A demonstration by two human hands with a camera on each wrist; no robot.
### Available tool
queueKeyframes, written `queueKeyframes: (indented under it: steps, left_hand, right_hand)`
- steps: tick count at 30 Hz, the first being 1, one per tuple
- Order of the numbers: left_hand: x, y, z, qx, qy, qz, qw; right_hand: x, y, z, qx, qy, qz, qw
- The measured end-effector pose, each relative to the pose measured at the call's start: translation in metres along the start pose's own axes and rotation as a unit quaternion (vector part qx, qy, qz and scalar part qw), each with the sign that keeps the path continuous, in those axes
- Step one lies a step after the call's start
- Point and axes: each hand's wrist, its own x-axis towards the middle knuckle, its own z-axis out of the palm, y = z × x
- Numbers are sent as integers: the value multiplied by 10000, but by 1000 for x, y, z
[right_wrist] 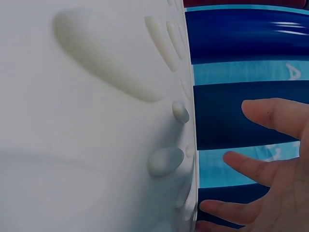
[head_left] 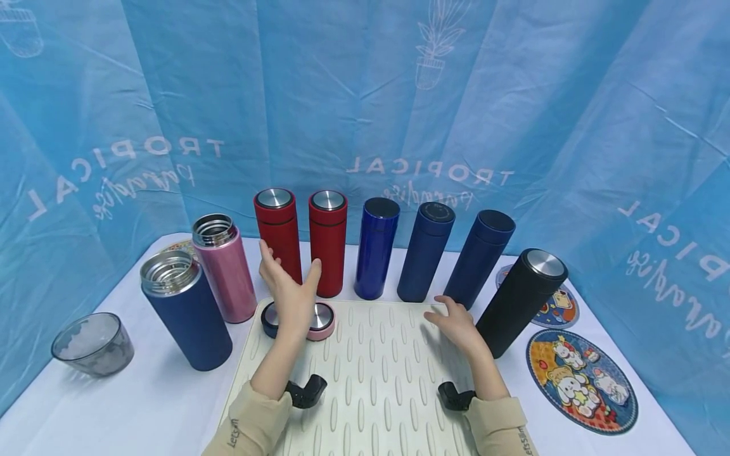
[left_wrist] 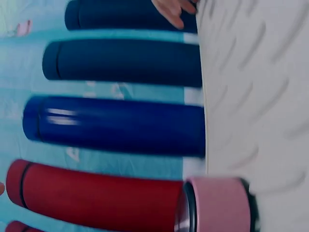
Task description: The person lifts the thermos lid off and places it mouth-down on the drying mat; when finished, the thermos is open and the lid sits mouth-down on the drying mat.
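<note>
My left hand (head_left: 293,297) is raised with thumb and fingers spread, in front of the left red thermos (head_left: 278,234). Beside that one stands another red thermos (head_left: 327,253). Beneath the hand, a dark blue lid (head_left: 270,319) and a pink lid (head_left: 323,322) lie on the white ridged mat (head_left: 371,380), partly hidden by the arm. My right hand (head_left: 458,323) holds nothing; its fingers are apart near the mat's far edge, close to a navy thermos (head_left: 479,259). In the right wrist view its fingers (right_wrist: 275,113) look relaxed.
A glossy blue thermos (head_left: 376,250) and another navy thermos (head_left: 426,253) continue the back row. At right are a black thermos (head_left: 513,310) and a cartoon coaster (head_left: 582,380). On the left stand a lidless pink thermos (head_left: 230,272), a lidless blue thermos (head_left: 191,323) and a glass bowl (head_left: 94,345).
</note>
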Motion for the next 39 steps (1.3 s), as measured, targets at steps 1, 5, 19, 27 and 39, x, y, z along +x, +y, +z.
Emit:
queueKeyframes:
  steps: [1,5,19,27,39]
  left_hand:
    - [3,-1,0,85,-8,-4,10000]
    - [17,-11,-2,482,72,9,9988]
    - [64,-42,-1,828,113,-518,9952]
    - [77,-52,-5,843,-38,-668,9942]
    - [74,-49,-7,1061,-136,-562,9927]
  right_hand:
    - [0,0,0,1,-9,15,10000]
    - [0,2,1,-20,-41,48,10000]
    - [-1,3,1,-65,-49,-45,10000]
    - [-1,1,1,-54,-81,-109,9999]
    - [-1,0,0,-36,-139,-34,9999]
